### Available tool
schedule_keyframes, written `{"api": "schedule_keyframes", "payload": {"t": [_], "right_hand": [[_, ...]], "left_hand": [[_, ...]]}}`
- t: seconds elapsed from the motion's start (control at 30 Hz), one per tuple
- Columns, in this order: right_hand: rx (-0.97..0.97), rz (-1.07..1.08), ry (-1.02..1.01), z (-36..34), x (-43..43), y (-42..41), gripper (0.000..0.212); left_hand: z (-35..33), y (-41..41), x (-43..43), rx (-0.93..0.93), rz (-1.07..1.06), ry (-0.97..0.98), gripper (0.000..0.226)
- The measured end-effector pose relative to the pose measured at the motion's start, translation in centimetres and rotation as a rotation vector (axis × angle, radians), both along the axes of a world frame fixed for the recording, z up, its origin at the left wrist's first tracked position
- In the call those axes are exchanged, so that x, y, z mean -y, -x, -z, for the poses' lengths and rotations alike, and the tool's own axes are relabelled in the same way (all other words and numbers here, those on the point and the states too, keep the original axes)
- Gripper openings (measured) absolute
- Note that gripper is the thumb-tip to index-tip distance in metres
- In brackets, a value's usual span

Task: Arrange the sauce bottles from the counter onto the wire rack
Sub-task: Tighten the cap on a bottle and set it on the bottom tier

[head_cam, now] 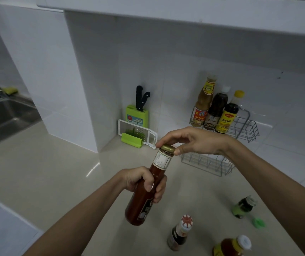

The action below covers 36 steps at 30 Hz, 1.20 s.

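Observation:
A tall red sauce bottle [142, 200] with a gold cap is held tilted above the counter. My left hand [144, 182] is wrapped around its middle. My right hand [192, 140] pinches the gold cap with fingertips. The two-tier wire rack [247, 130] stands against the back wall; its upper tier holds three bottles: an orange-labelled one [203, 102], a dark one [216, 109] and a yellow-capped one [229, 113]. On the counter near me stand a small bottle with a red-white cap [180, 233], an orange bottle with a white cap [231, 246] and a green bottle [244, 206].
A green knife block [138, 113] with two black-handled knives and a white grater [138, 133] sit in the corner. A steel sink [4, 115] lies at the left. A small green lid [258, 223] rests beside the green bottle. The rack's lower tier [209, 163] is partly behind my right wrist.

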State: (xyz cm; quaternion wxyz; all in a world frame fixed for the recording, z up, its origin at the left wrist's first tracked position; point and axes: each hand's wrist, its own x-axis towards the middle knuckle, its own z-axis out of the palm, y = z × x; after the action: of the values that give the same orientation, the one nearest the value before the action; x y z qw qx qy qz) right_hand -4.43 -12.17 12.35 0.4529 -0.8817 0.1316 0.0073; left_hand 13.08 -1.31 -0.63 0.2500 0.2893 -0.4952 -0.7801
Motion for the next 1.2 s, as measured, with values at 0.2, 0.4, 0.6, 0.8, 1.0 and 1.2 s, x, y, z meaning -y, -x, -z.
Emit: {"api": "schedule_keyframes", "payload": {"t": [0.2,0.4,0.6,0.8,1.0,1.2], "right_hand": [[-0.004,0.002,-0.021,-0.8,0.3,-0.1,0.042],[0.001,0.029,0.120,-1.2,0.0,-0.7,0.039],[0.049,0.187,0.248,-0.5,-1.0,-0.7,0.039],[0.023,0.148,0.310,-0.8,-0.5,-0.8,0.034],[0.032,0.075,0.120,-0.8,0.1,0.0,0.040],[0.058,0.252,0.226,0.8,-0.7,-0.1,0.031]], "left_hand": [[-0.4,0.0,0.3,-0.089,0.108,-0.001,0.028],[-0.7,0.4,0.3,0.004,-0.074,0.026,0.022],[-1.3,0.6,0.5,0.183,-0.194,0.124,0.021],[-1.5,0.4,0.7,0.233,-0.188,0.135,0.022],[-1.5,0.6,0.7,0.256,-0.165,0.154,0.023],[-1.1,1.3,0.4,0.313,-0.293,0.169,0.019]]}}
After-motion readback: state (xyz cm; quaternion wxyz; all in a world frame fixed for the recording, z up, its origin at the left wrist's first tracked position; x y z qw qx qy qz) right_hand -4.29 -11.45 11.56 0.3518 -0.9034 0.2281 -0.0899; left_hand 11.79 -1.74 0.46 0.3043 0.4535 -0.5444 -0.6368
